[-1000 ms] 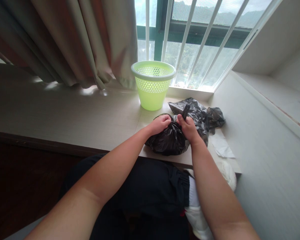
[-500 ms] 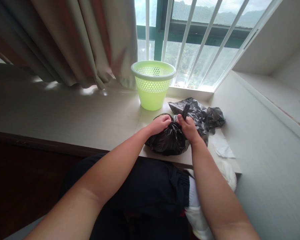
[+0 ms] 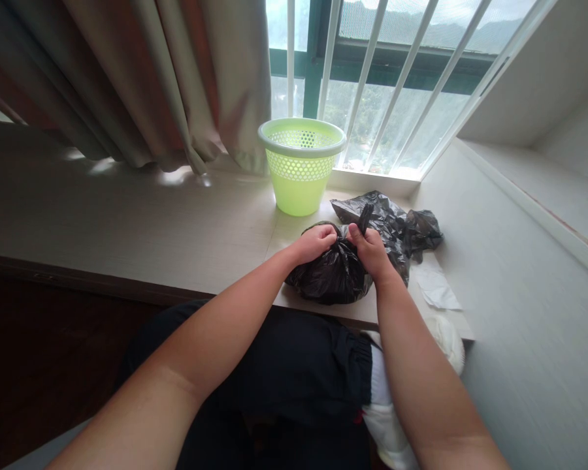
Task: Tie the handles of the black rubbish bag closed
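Note:
A full black garbage bag rests at the front edge of the window ledge, its neck gathered into folds at the top. My left hand is closed on the gathered plastic from the left. On the other side, my right hand grips the neck, and a twisted black end sticks up past the thumb. What the bag contains is hidden. Just behind and right of it lies a second, crumpled black plastic bag, which neither hand clearly holds.
A light green waste basket with a perforated upper wall stands behind the bag, near the barred window. White paper lies at the right, beside the side panel. A curtain hangs over the ledge at the left.
Hardly anything differs. Both hands keep their grip on the bag's neck, and the whole view has shifted very slightly.

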`<state>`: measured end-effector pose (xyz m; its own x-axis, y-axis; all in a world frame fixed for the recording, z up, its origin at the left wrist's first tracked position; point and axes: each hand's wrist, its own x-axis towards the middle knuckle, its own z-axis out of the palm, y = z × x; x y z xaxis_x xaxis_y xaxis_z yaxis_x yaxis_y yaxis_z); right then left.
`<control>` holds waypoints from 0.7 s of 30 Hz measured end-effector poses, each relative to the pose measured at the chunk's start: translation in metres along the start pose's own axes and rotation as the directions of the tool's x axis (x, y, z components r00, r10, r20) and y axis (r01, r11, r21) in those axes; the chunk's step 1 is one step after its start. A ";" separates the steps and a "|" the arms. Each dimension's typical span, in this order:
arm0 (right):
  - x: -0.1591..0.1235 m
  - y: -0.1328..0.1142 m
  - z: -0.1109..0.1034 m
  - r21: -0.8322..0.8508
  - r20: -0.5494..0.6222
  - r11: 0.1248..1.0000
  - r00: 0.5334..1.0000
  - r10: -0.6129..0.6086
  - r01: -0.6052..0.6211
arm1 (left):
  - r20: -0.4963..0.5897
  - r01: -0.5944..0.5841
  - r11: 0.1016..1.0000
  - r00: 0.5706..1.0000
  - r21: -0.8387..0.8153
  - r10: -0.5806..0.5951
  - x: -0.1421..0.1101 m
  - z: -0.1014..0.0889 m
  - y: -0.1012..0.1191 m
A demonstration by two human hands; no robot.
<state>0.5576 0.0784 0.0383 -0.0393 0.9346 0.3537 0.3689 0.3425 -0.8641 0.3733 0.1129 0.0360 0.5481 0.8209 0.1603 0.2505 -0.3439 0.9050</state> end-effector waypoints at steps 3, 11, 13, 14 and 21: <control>0.000 0.001 0.000 -0.003 0.002 1.000 1.000 -0.006 0.006 | -0.005 -0.008 1.000 1.000 -0.001 0.008 0.000 0.000 0.000; -0.001 0.001 0.000 -0.003 0.009 1.000 1.000 -0.008 0.008 | -0.005 -0.024 1.000 1.000 0.004 0.024 -0.001 0.000 0.000; -0.001 0.001 -0.001 -0.006 0.009 1.000 1.000 -0.011 0.011 | -0.006 -0.024 1.000 1.000 0.016 0.024 -0.001 0.000 0.001; -0.001 0.000 -0.001 -0.008 0.008 1.000 1.000 -0.014 0.014 | -0.008 -0.024 0.999 1.000 0.023 0.025 -0.001 0.000 0.001; 0.000 0.001 -0.001 -0.002 0.011 1.000 1.000 -0.016 0.016 | -0.011 -0.048 0.998 0.999 0.048 0.048 0.000 0.000 0.002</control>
<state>0.5585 0.0789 0.0376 -0.0558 0.9300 0.3634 0.3705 0.3572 -0.8574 0.3736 0.1121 0.0376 0.5509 0.8082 0.2080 0.2624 -0.4043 0.8762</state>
